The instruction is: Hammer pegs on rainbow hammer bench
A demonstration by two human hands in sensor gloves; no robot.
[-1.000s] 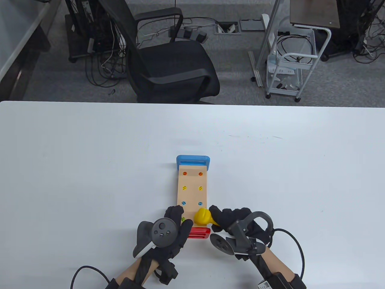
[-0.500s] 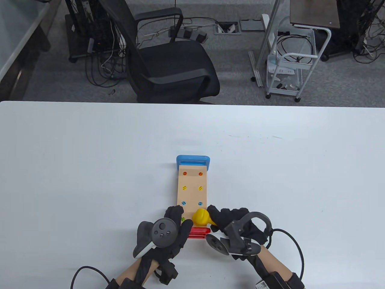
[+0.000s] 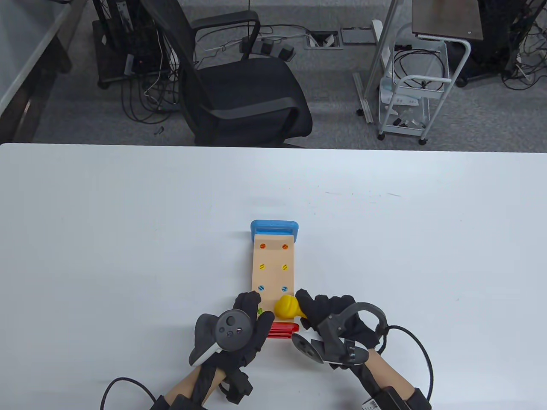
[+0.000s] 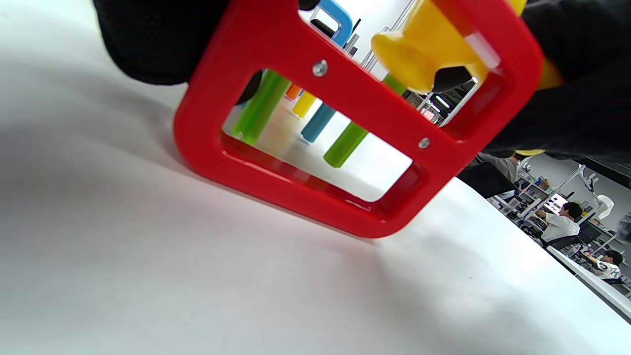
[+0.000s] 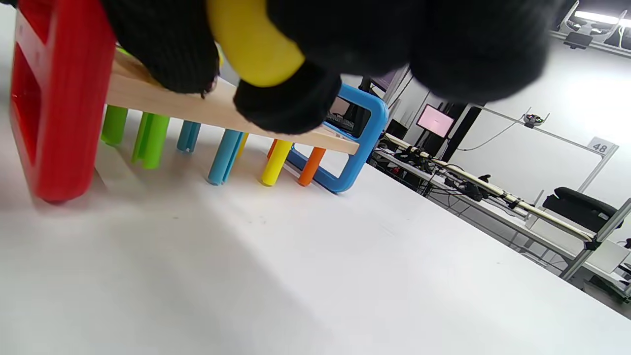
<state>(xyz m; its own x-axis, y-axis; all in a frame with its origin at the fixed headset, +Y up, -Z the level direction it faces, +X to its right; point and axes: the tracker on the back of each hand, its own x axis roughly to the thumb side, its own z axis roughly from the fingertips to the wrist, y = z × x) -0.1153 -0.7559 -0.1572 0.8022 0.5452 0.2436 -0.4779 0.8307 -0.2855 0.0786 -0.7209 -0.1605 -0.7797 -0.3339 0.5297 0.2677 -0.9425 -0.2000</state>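
The hammer bench (image 3: 273, 273) is a wooden plank between a blue end frame (image 3: 274, 228) and a red end frame (image 3: 283, 330); it stands lengthwise on the white table. Orange, yellow, blue and green pegs sit flush in its top and stick out below (image 5: 224, 155). My left hand (image 3: 245, 322) holds the bench at its near left corner beside the red frame (image 4: 315, 123). My right hand (image 3: 324, 314) grips the yellow hammer (image 3: 287, 306) by its handle (image 5: 254, 44). The hammer head hangs over the near right corner of the plank.
The white table (image 3: 128, 239) stretches wide on both sides of the bench. Beyond its far edge stand a black office chair (image 3: 239, 94) and a white wire cart (image 3: 410, 98). Cables trail from both wrists at the near edge.
My right hand has shifted slightly left and turned a little at the wrist. The hammer head stays over the near right corner. My left hand and the bench have not moved.
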